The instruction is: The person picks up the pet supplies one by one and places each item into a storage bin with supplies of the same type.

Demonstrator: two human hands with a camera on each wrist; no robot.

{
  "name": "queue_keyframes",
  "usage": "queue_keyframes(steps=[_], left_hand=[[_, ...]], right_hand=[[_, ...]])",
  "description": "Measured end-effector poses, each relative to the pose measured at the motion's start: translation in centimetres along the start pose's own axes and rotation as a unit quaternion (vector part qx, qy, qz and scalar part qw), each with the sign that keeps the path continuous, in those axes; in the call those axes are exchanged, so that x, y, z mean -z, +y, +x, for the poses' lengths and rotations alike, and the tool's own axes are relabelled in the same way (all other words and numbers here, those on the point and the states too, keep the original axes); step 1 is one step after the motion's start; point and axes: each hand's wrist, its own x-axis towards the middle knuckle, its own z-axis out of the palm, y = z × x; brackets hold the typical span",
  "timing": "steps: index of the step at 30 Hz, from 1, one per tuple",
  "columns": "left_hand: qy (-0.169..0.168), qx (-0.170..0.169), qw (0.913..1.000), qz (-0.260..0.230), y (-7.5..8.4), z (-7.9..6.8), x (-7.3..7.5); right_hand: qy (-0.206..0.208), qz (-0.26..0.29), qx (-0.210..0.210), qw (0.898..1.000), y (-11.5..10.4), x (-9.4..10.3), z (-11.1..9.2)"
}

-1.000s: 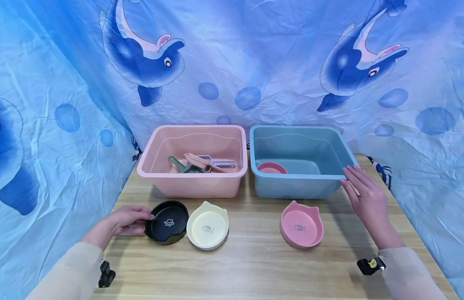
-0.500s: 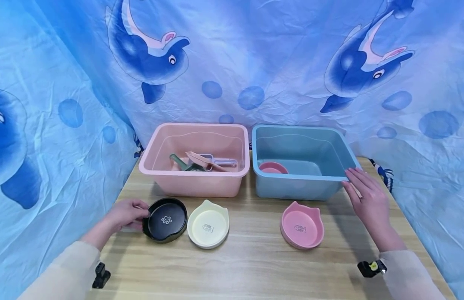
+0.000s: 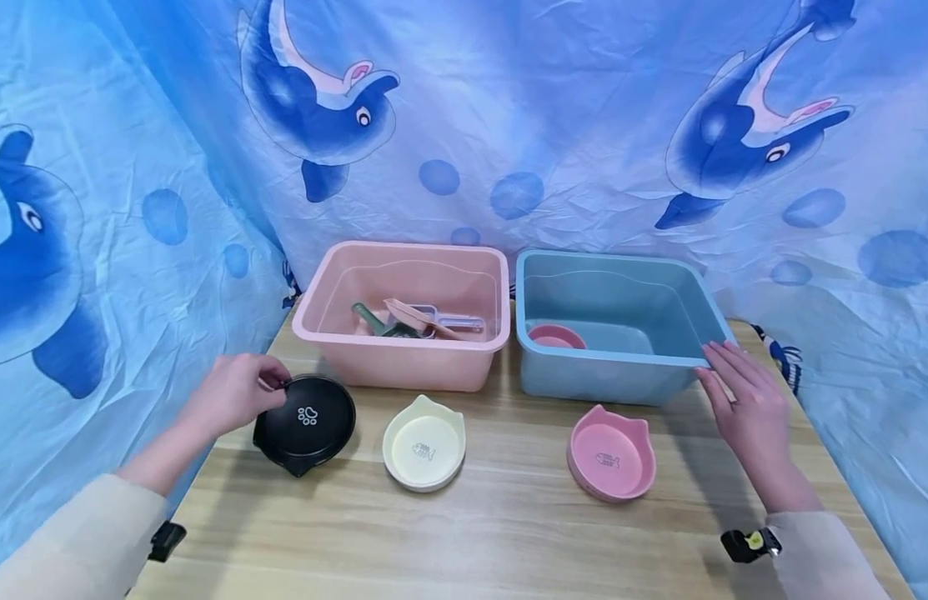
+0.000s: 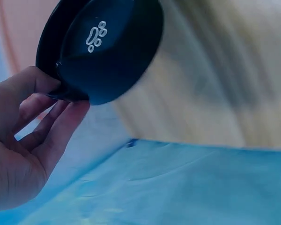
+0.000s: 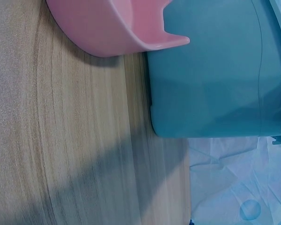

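Your left hand pinches the rim of the black paw-print bowl, tipped up at the table's left edge. Get your fingers well under the rim before carrying it. Your right hand rests with fingers straight on the blue tub's corner; keep it steady there.

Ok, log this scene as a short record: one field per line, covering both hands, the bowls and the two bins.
left hand: pinches the rim of the black bowl, which is tilted and lifted at the hand's side
right hand: fingers straight, touching the near right corner of the blue bin
cream bowl: on the table, untouched
pink bowl: on the table before the blue bin
pink bin: holds scoops
blue bin contents: one small pink bowl
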Motion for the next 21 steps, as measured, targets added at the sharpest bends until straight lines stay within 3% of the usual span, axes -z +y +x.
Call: queue_keyframes(steps=[12,21], left_hand=[[0.032,-0.092,0.9882,0.118,6.5,1.3,7.5],[-0.003,-0.116,0.9802,0.161,12.9,4.4,11.6]], right_hand=[[0.007,0.006,-0.005,1.0,0.2,0.3,-0.2],[0.006,0.014,-0.001,1.0,0.1,0.1,-0.2]])
